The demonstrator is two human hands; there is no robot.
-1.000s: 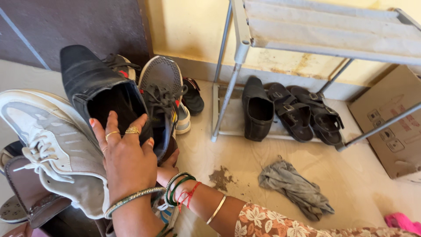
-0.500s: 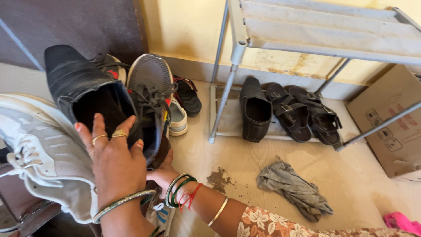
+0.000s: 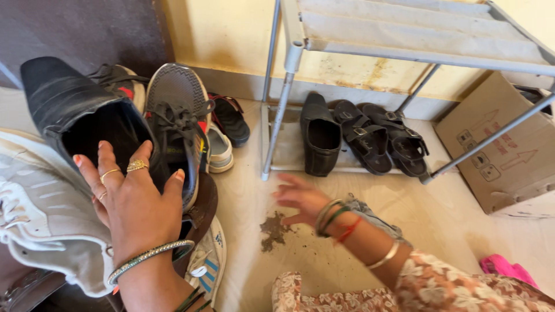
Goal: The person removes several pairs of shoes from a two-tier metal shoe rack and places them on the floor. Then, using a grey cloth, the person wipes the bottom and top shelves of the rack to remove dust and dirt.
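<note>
My left hand (image 3: pixel 136 205) grips the heel rim of a black leather shoe (image 3: pixel 69 110), fingers hooked over its opening. The shoe is raised among a pile of footwear at the left. A grey sneaker (image 3: pixel 179 115) leans against it on the right and a large white sneaker (image 3: pixel 40 219) lies on its left. My right hand (image 3: pixel 300 199) is blurred, fingers spread and holding nothing, over the floor beside a patch of dirt (image 3: pixel 273 230). A grey cloth (image 3: pixel 373 212) is mostly hidden behind that wrist.
A metal shoe rack (image 3: pixel 289 58) stands ahead; on its bottom shelf are a black slip-on (image 3: pixel 321 136) and black sandals (image 3: pixel 381 138). A cardboard box (image 3: pixel 503 156) sits at the right, a pink item (image 3: pixel 504 267) near it. More shoes (image 3: pixel 228 118) lie by the wall.
My right hand has come out from under the shoes and swung right over the floor, now covering the grey cloth. My left hand still holds the black shoe.
</note>
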